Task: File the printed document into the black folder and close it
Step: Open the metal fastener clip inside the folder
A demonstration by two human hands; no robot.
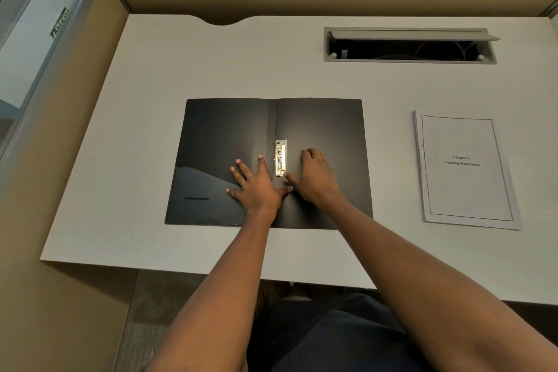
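The black folder (320, 127) lies open and flat in the middle of the white desk (145, 136). A metal spring clip (280, 158) runs along its spine on the right leaf. My left hand (256, 184) rests flat on the left leaf, fingers spread, just left of the clip. My right hand (317, 178) sits on the right leaf with fingers curled and its thumb touching the clip's near end. The printed document (465, 172), a stapled white stack with a title page, lies on the desk to the right of the folder, apart from it.
A grey cable hatch (407, 45) stands open at the back right of the desk. Tan partition walls enclose the desk at the back and left. A window is at the far left. My legs show below the desk's front edge.
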